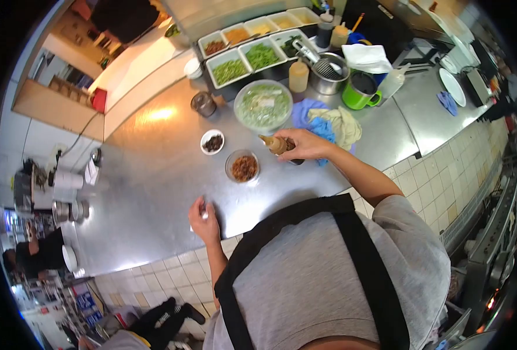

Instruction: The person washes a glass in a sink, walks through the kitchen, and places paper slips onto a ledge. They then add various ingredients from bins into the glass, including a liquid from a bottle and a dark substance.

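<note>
My right hand (304,144) is wrapped round a squeeze bottle (279,144) with a brownish sauce in it. The bottle is tipped over, its nozzle pointing left. Below and left of the nozzle stands a clear bowl (242,167) of reddish-brown chopped food. A small white bowl (212,142) with dark bits sits farther left. Near the counter's front edge, my left hand (203,219) has its fingers curled together. A small pale spot shows between them, too small to name.
Behind the bowls are a large tub of greens (263,106), a dark jar (203,104) and a tray rack of chopped ingredients (229,70). Crumpled cloths (341,125), a green mug (360,92) and a metal pot (327,84) stand right. Other people (42,254) are at left.
</note>
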Tool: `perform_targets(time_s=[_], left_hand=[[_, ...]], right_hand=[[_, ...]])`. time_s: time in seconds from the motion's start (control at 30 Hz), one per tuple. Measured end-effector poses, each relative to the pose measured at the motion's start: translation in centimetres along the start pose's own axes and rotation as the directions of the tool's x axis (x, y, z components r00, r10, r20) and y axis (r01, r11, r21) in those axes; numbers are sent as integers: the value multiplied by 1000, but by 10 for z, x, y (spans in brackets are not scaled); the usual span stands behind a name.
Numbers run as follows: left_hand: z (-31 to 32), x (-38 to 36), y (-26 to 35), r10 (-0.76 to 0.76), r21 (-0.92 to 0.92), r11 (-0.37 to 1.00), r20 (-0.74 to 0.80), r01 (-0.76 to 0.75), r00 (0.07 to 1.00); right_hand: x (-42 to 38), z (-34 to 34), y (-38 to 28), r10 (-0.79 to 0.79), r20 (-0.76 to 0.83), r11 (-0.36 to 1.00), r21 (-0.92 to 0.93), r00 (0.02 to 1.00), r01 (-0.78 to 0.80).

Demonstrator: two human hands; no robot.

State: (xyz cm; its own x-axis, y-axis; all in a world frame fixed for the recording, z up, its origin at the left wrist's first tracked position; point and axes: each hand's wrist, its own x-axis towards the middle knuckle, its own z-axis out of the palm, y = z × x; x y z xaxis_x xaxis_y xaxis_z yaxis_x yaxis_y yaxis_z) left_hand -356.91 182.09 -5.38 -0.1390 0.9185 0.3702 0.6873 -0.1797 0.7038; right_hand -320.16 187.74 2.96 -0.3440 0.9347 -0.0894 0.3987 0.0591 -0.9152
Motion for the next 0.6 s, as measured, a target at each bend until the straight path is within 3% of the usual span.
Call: perform_targets(time_s=[0.07,0.13,0.2,0.23,0.27,0.3,0.33,0.43,0.53,0.6], left_hand=[[2,0,-1,-8,-33,999,-15,8,1000],[1,0,1,-19,-22,1000,-8,19,1000],[2,0,4,-27,-7,1000,-9,27,1000],[2,1,5,-40,-8,999,-9,40,999],[3,0,5,-54,-8,998,-11,54,998],[3,0,5,-72,-7,997,-14,72,997],[5,-2,4,-90,-10,996,-20,90,996],[6,-3,2,-115,-36,993,-16,114,993],[8,-3,0,-133,-52,990,-30,131,991],[10,-4,2,-156,-58,987,-53,152,986]], right_hand=[[-3,-22,-11,-53,-59,971,229,997,65],[2,-66,-30,-214,-318,975,-119,924,185],[16,-111,-46,-179,-530,982,-49,829,181],[32,-140,-34,-301,-621,951,-254,724,178],[30,-154,-61,-225,-719,943,-330,657,-39],[43,-171,-58,-284,-784,883,-438,552,-169],[65,-190,-34,-447,-781,841,-533,436,-91],[108,-233,12,-456,-804,775,-569,380,-274],[145,-254,60,-205,-878,770,-418,433,-482],[152,-253,80,-44,-888,789,-312,457,-530]])
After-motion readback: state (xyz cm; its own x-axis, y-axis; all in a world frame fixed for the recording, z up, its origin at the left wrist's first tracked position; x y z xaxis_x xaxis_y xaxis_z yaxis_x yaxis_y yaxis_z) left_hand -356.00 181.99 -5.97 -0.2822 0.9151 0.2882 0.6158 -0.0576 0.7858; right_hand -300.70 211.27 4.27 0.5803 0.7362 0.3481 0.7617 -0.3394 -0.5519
